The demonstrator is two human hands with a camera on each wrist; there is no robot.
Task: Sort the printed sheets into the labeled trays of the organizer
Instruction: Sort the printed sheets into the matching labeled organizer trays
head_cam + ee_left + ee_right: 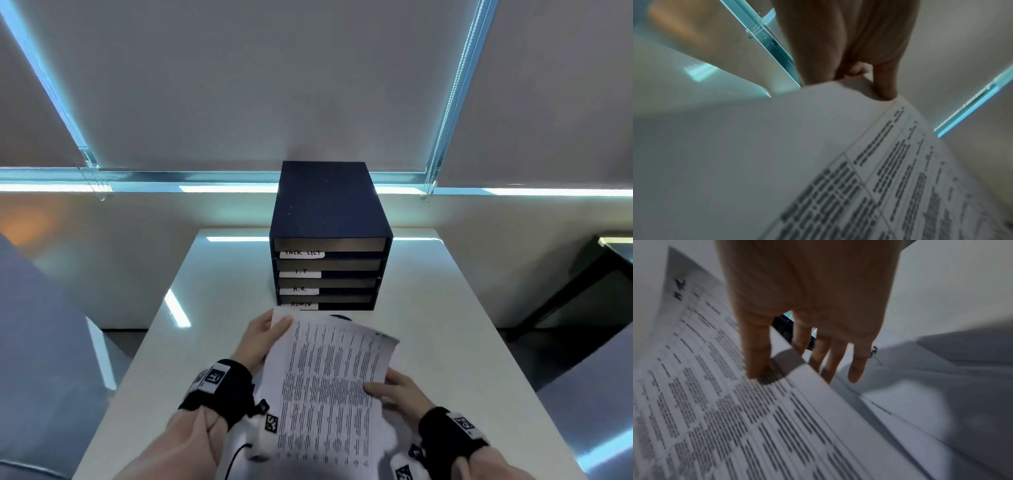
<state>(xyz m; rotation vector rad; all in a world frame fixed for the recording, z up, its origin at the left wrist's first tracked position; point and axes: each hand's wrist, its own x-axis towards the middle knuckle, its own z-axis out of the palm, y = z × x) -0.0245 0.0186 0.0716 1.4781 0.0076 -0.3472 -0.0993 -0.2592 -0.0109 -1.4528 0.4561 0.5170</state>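
Observation:
I hold a sheaf of printed sheets [329, 377] tilted above the table, just in front of the organizer. My left hand [270, 330] grips the far left corner, its thumb [884, 86] on top of the sheets [818, 146]. At the right edge, my right hand [385, 387] pinches the sheets [735, 410], thumb [756, 363] on the print and fingers underneath. The top sheet's corner bears handwritten letters [679, 290]. The dark blue organizer [325, 212] has stacked trays labeled TASK LIST [302, 253], I.T [300, 273], H.R. [299, 290] and ADMIN [299, 304].
The white table [462, 325] carries the organizer at its far middle, close to a wall with a windowsill. More paper [910, 402] lies on the table under my right hand. A dark side table [582, 291] stands at the right and a grey chair [41, 342] at the left.

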